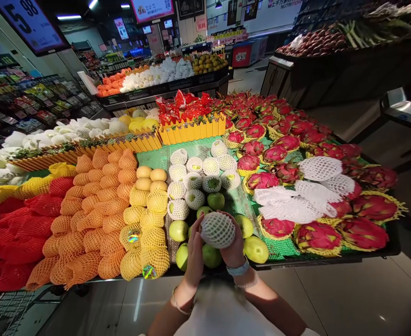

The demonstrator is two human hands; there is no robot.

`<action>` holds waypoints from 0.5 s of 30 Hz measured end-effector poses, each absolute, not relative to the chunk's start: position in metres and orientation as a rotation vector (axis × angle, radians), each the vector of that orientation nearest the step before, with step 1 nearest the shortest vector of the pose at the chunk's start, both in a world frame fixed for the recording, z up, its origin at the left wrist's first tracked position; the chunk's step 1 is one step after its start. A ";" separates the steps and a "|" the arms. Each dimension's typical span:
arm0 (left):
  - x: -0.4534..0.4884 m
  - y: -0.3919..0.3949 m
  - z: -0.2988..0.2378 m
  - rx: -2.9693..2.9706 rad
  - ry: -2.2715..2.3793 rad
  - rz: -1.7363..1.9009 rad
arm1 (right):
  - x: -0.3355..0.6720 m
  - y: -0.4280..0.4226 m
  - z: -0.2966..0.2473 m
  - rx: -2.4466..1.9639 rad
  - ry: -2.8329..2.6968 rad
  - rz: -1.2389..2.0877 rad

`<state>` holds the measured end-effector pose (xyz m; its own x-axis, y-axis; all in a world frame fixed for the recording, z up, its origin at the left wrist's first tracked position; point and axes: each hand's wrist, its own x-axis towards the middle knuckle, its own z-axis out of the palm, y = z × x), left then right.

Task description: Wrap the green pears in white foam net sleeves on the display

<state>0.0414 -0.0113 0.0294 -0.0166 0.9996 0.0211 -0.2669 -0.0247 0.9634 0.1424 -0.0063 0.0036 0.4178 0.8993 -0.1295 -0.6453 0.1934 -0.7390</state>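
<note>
A round fruit in a white foam net is held between both my hands above the front of the fruit stand. My left hand cups its left side with fingers wrapped up around it. On the other side my right hand grips it, thumb and fingers curled over the net. Bare green apples lie just under and around the hands, and more net-wrapped apples sit in rows behind them.
Orange and yellow netted fruit fill the stand to the left, red netted fruit beyond. Dragon fruit and loose white nets cover the right side. A yellow divider fence crosses the back. Tiled floor lies right.
</note>
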 end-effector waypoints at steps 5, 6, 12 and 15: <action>0.018 0.006 0.028 1.754 0.784 1.314 | 0.145 -0.009 -0.013 -0.678 -0.354 1.622; 0.018 0.008 0.026 1.805 0.750 1.296 | 0.143 -0.009 -0.014 -0.644 -0.362 1.672; 0.041 -0.005 0.005 1.381 1.035 1.584 | 0.132 -0.006 -0.008 -0.658 -0.273 1.403; 0.052 -0.010 -0.006 1.048 1.120 1.648 | 0.128 -0.010 -0.005 -0.786 -0.357 1.215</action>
<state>0.0522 -0.0104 -0.0057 -0.2763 0.9462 0.1685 -0.1912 -0.2259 0.9552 0.1276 -0.0096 -0.0051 0.3356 0.9289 -0.1567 -0.6964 0.1327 -0.7053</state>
